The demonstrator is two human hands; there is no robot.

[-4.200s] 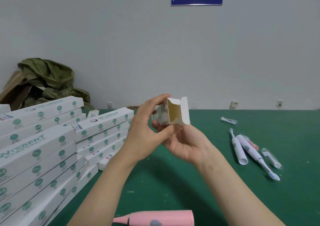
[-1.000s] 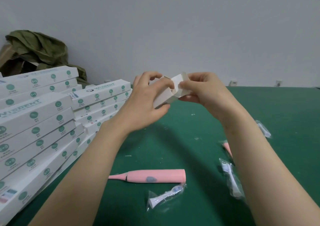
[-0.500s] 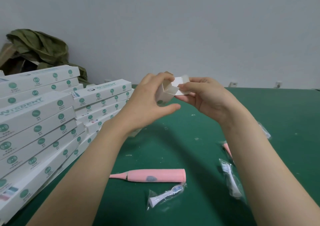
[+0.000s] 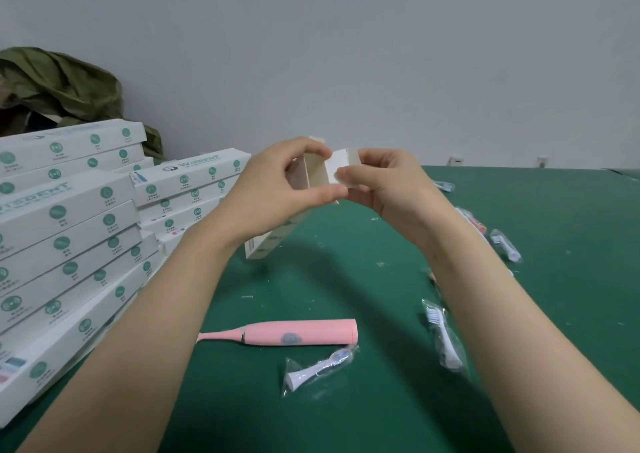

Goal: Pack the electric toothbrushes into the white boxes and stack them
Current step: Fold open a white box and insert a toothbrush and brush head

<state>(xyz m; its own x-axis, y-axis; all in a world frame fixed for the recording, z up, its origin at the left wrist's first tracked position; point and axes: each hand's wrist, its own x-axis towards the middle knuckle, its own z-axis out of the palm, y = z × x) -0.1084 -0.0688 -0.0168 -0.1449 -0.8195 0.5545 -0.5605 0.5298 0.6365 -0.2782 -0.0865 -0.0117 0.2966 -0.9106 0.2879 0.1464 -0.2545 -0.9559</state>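
Above the middle of a green table (image 4: pixel 561 317), a person's two bare hands hold one long white box (image 4: pixel 313 175) in the air. The left hand (image 4: pixel 277 189) grips the box near its open end, fingers curled over the top and thumb underneath. The right hand (image 4: pixel 391 189) pinches the box's end flap (image 4: pixel 341 172) between thumb and fingers; the flap stands open. The open end faces the camera and shows a pale cardboard inside. The rest of the box slopes down and away behind the left wrist, towards the table.

Nearer the camera, a pink electric toothbrush handle (image 4: pixel 298 336) lies flat on the table between the two forearms, its thin shaft pointing left. Just beside it, closer to the viewer, lies a white brush head in a clear bag (image 4: pixel 318 369). A second bagged brush head (image 4: pixel 443 334) lies just left of the right forearm, and more bagged parts (image 4: pixel 505 244) lie further right.

Along the left edge stand tall stacks of white boxes (image 4: pixel 69 230) printed with green circles. Behind them, a crumpled olive-green cloth (image 4: pixel 62 85) sits against a plain grey wall.
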